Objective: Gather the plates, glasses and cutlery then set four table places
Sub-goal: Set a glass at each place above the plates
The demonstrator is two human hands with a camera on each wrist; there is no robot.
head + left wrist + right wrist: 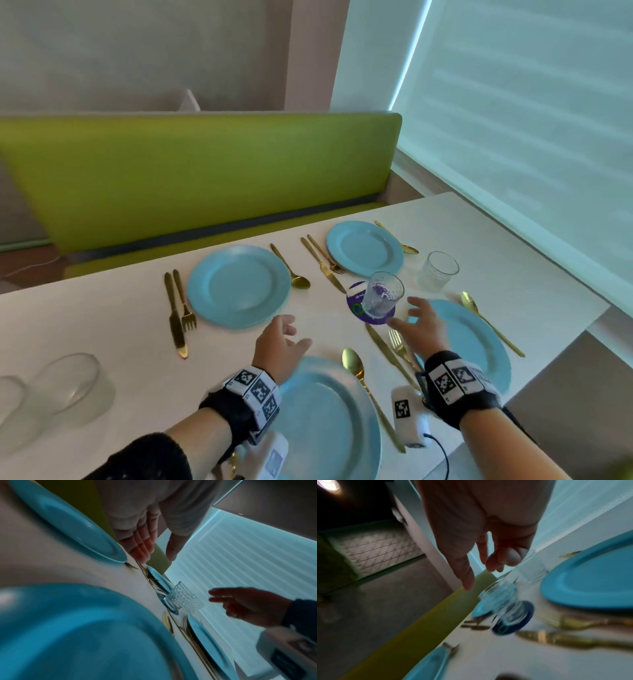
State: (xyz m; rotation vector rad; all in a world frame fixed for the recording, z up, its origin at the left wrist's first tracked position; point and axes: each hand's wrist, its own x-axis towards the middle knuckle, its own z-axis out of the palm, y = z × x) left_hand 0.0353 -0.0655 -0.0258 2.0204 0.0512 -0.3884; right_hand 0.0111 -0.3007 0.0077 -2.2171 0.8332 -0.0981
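White table (102, 315), empty glass (382, 296) on purple coaster (356, 301) (tilted), left hand (279, 342) and right hand (423, 325) grip wide, holding nothing

Head view looking down across table (102, 315); wrist views skimming low, close, both sharing glass (181, 599) on coaster (520, 622).

Four plates on table (102, 318): far-left plate (238, 286), far-right plate (364, 248), near-left plate (329, 421), near-right plate (476, 339). Knife and fork pair (178, 310) left of far-left plate, spoon (291, 267) on its right. Glass (382, 294) on coaster (354, 301) in the middle between plates; second glass (438, 270) right of it. Two upturned glasses (65, 387) near left edge. Bench (205, 178) behind table.
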